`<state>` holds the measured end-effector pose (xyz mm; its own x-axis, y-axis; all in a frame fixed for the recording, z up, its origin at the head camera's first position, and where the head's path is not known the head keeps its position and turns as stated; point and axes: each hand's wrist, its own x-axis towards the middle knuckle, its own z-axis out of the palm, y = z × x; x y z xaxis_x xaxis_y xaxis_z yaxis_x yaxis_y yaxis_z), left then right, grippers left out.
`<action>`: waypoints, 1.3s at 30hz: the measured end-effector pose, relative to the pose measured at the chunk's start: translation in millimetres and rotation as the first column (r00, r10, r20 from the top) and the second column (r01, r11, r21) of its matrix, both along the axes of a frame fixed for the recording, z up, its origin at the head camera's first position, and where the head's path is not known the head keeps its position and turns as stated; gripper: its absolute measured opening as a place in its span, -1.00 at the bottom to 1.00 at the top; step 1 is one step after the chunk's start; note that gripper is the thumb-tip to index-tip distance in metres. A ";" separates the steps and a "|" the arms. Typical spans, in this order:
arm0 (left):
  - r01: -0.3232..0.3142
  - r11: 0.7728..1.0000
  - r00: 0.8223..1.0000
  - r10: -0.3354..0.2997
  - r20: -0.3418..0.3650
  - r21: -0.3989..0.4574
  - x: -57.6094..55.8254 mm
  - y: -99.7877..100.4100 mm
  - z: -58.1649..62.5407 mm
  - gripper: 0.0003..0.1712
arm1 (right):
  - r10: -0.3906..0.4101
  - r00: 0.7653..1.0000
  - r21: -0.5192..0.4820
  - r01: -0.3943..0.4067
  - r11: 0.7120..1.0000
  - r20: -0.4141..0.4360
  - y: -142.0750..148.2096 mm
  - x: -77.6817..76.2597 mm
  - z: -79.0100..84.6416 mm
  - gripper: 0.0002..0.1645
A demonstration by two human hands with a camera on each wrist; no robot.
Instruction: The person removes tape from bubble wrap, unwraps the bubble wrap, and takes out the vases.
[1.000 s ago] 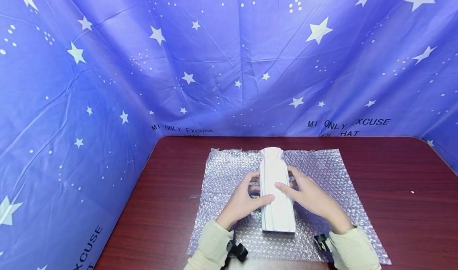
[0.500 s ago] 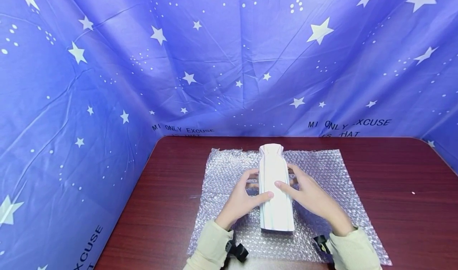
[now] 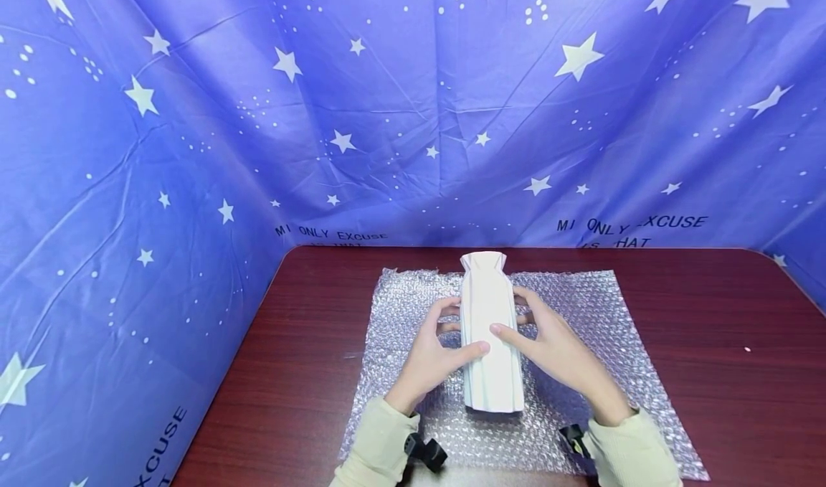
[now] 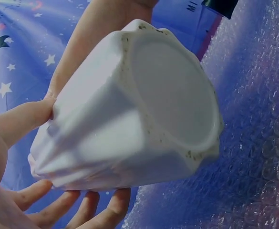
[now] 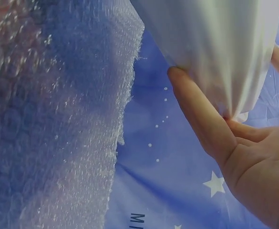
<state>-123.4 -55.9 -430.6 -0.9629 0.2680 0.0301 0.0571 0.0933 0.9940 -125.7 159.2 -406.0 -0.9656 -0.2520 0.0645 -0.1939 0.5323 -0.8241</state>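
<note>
A white ribbed vase (image 3: pixel 487 300) with a narrow neck and a flared rim is held over the bubble wrap in the head view. My left hand (image 3: pixel 434 351) grips its left side, thumb across the front and fingers round behind. From the other side my right hand (image 3: pixel 555 340) holds it the same way. The left wrist view shows the round base of the vase (image 4: pixel 175 95), with brownish specks along its scalloped edge. In the right wrist view the right hand's fingers touch the tapering vase (image 5: pixel 220 52). Behind the vase, some fingertips are hidden in the head view.
A sheet of bubble wrap (image 3: pixel 574 415) lies flat on the dark red wooden table (image 3: pixel 697 315). Blue fabric (image 3: pixel 413 114) with white stars hangs behind and at the sides. A small white speck (image 3: pixel 747 349) lies on the table at the right.
Both hands have shifted the vase slightly up and to the left in the head view. Its neck now reaches above the far edge of the bubble wrap. The grip looks the same.
</note>
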 end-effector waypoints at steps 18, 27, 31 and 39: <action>-0.048 0.998 0.999 0.048 0.005 0.040 -2.9 -12.5 9.2 -0.05 | -0.001 0.999 -0.103 -0.003 0.995 -0.039 -17.1 -7.0 5.8 0.00; -0.054 0.998 0.997 0.055 -0.055 0.026 -6.2 -20.9 11.5 -0.03 | 0.013 0.998 -0.158 -0.023 0.987 -0.064 -27.9 -12.9 10.1 -0.06; -0.067 0.997 0.996 0.070 -0.057 0.041 -7.1 -23.2 13.3 -0.02 | 0.024 0.996 -0.185 -0.040 0.982 -0.090 -32.8 -16.2 9.7 -0.07; -0.115 0.992 0.988 0.119 -0.100 0.045 -9.3 -31.1 15.5 0.02 | 0.022 0.993 -0.190 -0.044 0.981 -0.117 -44.3 -18.4 12.3 -0.04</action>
